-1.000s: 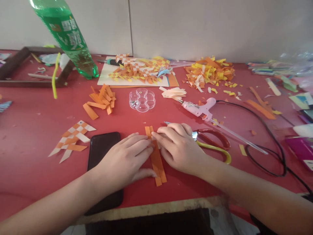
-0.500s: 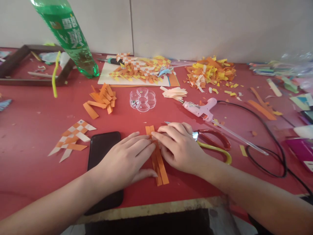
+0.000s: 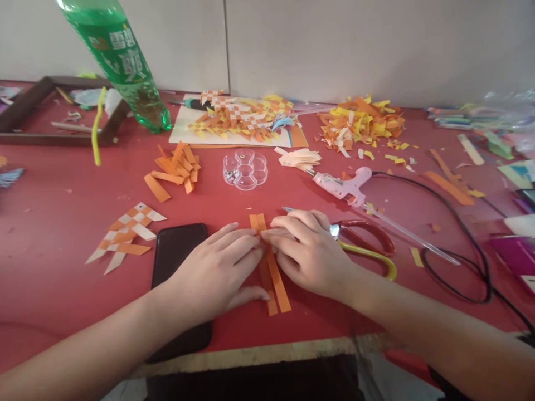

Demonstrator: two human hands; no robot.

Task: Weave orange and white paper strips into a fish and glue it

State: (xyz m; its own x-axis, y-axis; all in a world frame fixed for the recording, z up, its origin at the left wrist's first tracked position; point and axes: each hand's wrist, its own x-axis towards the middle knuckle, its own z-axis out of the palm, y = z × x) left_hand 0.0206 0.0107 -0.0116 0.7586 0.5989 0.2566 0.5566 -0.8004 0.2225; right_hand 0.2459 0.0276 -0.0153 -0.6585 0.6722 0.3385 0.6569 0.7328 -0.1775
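Two narrow orange paper strips (image 3: 281,284) lie lengthwise in front of me, side by side at the far end and spreading slightly apart at the near end. My left hand (image 3: 228,264) holds them down from the left, its fingertips on their middle and its thumb on the left strip lower down. From the right, the bent fingers of my right hand (image 3: 307,250) close on the strips' middle, fingertips close to the left ones. What lies under the fingertips is hidden. Scissors (image 3: 368,248) with red and yellow handles lie partly under my right hand.
A black phone (image 3: 179,250) lies under my left wrist, beside a woven paper fish (image 3: 129,231). Farther back are folded orange strips (image 3: 179,170), a clear divided tray (image 3: 246,170), a pink glue gun (image 3: 345,186) with its cord, paper scraps (image 3: 361,125) and a green bottle (image 3: 121,67).
The near ends of the two orange strips have spread a little farther apart. My right fingertips have shifted slightly on the strips; my left hand is almost unmoved.
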